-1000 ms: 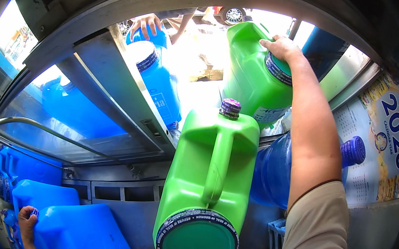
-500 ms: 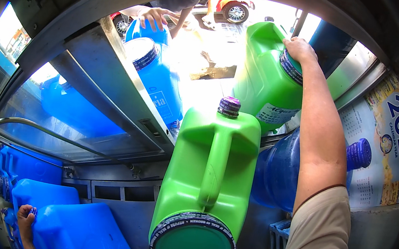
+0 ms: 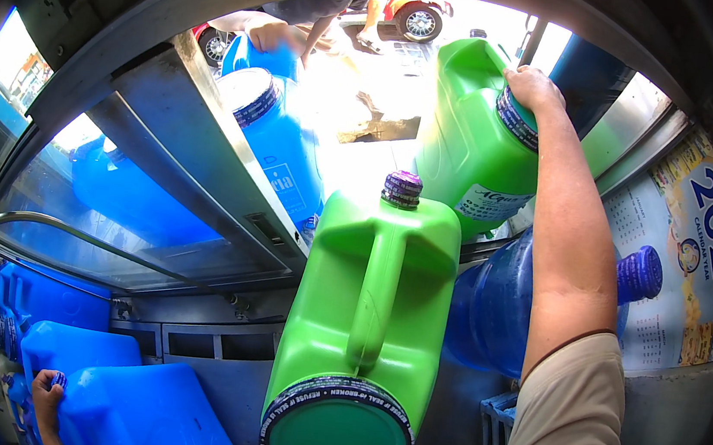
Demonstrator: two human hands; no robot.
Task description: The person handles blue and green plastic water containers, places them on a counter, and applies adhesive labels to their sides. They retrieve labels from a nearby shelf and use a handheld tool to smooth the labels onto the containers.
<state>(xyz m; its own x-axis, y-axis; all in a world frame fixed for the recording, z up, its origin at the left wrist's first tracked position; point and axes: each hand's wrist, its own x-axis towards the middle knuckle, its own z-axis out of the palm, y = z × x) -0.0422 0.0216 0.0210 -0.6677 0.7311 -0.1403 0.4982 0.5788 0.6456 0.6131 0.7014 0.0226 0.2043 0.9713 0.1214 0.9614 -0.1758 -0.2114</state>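
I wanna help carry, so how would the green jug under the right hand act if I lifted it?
The green jug would probably stay stiff, since its sides look like moulded plastic. Its smooth surface might be slippery. It could be heavy, being much bigger than the right hand, but its inside is hidden.

Green jug (image 3: 401,331), near centre, purple cap (image 3: 401,189). Second green jug (image 3: 467,160), far right; right hand (image 3: 536,88) gripping beside its lid (image 3: 516,122). Blue jugs (image 3: 149,414), near left; left hand (image 3: 46,391) around a small cap (image 3: 58,380). Another blue jug (image 3: 284,150), far left, another person's hand (image 3: 276,38) on top.
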